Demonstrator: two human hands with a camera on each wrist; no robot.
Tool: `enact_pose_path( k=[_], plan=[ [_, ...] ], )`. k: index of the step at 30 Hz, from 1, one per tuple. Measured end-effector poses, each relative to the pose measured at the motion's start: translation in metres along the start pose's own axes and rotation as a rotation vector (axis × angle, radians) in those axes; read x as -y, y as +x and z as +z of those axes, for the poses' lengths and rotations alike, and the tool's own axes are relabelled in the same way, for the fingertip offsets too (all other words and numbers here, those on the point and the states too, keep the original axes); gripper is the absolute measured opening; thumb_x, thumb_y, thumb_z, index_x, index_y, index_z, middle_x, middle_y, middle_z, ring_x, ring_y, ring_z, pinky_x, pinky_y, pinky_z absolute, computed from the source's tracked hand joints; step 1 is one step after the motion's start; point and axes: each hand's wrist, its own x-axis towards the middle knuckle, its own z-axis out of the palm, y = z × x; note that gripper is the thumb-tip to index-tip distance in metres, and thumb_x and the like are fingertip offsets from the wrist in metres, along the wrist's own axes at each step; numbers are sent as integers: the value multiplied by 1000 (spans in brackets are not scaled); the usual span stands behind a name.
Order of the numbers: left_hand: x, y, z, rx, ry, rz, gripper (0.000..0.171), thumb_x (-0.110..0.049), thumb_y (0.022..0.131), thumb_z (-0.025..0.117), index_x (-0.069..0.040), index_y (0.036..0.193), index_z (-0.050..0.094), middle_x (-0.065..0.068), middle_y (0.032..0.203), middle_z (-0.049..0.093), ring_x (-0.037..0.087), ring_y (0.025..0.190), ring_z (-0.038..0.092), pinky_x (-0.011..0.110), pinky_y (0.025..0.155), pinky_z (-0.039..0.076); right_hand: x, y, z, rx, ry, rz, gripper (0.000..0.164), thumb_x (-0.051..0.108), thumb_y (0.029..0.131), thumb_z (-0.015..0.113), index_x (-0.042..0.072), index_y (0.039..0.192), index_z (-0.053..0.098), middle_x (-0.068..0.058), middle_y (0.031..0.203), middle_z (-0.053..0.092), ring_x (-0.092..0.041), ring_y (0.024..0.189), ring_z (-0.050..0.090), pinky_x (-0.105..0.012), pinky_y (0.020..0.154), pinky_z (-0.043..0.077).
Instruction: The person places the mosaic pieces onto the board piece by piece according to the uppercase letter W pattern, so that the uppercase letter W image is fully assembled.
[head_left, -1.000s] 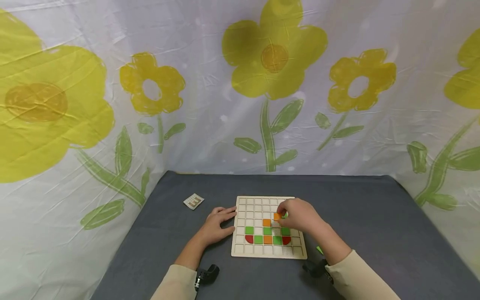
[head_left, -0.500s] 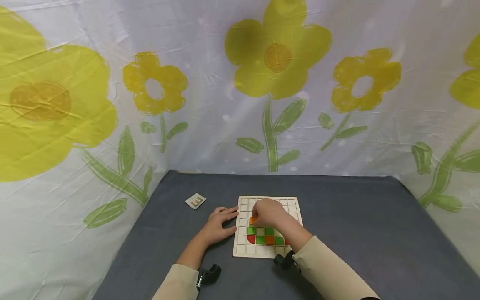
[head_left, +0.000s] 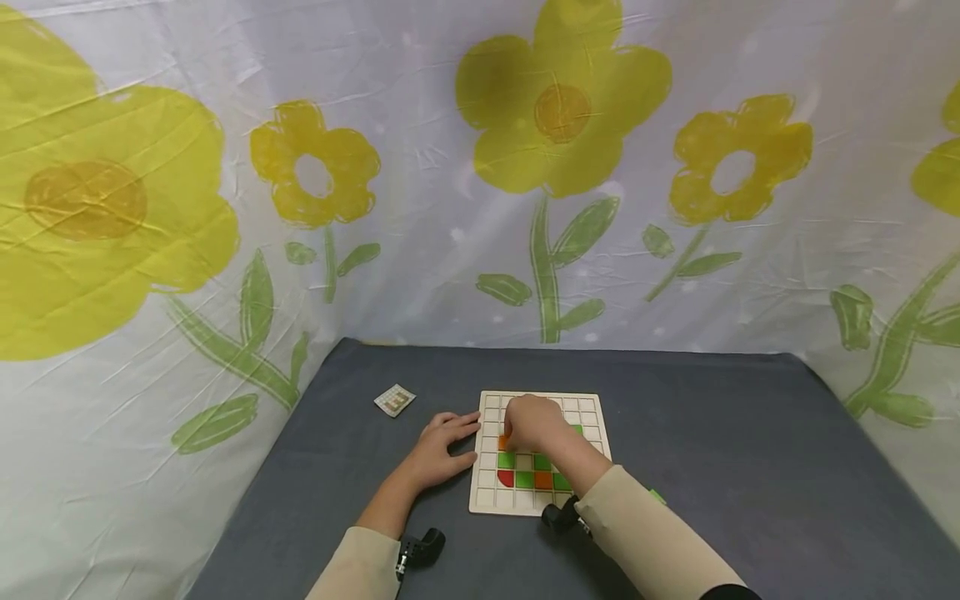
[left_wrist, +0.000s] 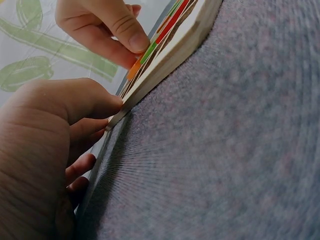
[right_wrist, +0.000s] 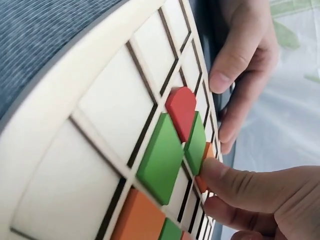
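Observation:
A pale wooden grid board lies on the table, with flat coloured tiles in several of its cells. My right hand pinches an orange square tile at a cell on the board's left side, just beyond a green tile. In the right wrist view the thumb lies on that orange tile, beside green ones and a red rounded tile. My left hand touches the board's left edge, its fingers stretched out. The right forearm hides part of the board's right side.
A small card printed with a grid pattern lies beyond the left hand. A loose green piece shows beside the right sleeve. Dark grey cloth covers the table, with a flowered curtain behind it.
My right hand has carried the orange tile from the board's right side across to its left side, where it sits lower at the cell now. The left hand stays at the edge.

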Motion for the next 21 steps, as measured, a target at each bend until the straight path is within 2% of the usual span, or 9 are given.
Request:
enact_pose_path(
  k=[7,11,16,21],
  plan=[
    [0,0,0,2,-3,3,54,-19,92,73,-7,144,62,0,156,49,28,132,42,57,107,33,1,-3,0,-5,-49,-2,8,27,81,89,23,81,82,9,80,72,-12,68,63,-36,64,55],
    [-1,0,0,2,-7,2,54,-19,92,73,-7,144,62,1,156,49,29,132,42,58,107,33,1,-5,0,-3,-78,-8,7,29,82,88,24,85,83,9,84,73,-13,73,65,-37,66,56],
    [-1,0,1,-2,-6,3,54,-19,92,73,-7,143,62,1,156,49,29,132,42,58,106,34,-7,-12,-3,-22,-49,-13,13,29,87,83,21,97,85,6,98,76,-16,84,69,-37,71,57],
    [0,1,1,-11,-11,8,54,-19,92,73,-5,143,62,2,155,50,29,131,43,58,106,33,-17,-31,-14,-51,2,-32,17,25,89,82,15,102,84,0,102,77,-21,90,70,-40,73,57]
  ],
)
